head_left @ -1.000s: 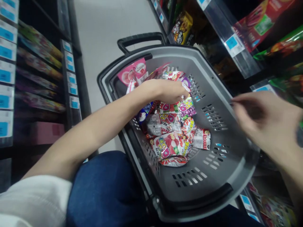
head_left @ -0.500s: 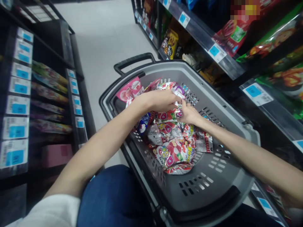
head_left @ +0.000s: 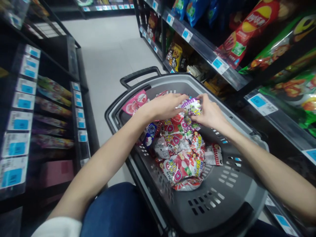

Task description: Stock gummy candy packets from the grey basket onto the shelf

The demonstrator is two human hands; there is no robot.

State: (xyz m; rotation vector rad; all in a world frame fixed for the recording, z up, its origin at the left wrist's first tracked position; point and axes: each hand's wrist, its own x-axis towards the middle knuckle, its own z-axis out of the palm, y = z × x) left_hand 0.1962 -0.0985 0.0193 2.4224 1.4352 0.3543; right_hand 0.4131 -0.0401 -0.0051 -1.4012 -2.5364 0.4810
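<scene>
A grey plastic shopping basket [head_left: 237, 200] sits in front of my knee, filled with several bright candy packets [head_left: 181, 164]. Both my hands are inside it near the far end. My left hand [head_left: 164, 106] and my right hand [head_left: 209, 113] grip a purple-and-white candy packet [head_left: 192, 107] from either side, holding it just above the pile. A pink packet [head_left: 135, 102] lies against the basket's far left wall.
I am in a narrow shop aisle with a pale floor [head_left: 108, 56]. Dark shelves with blue price tags [head_left: 22, 121] run along the left. Shelves of snack bags [head_left: 249, 28] run along the right, close to the basket. My blue trouser leg [head_left: 116, 214] is at the bottom.
My right hand came in from the right over the basket rim and joined the left hand on the purple packet. Both hands lifted it slightly. The view tilted up the aisle.
</scene>
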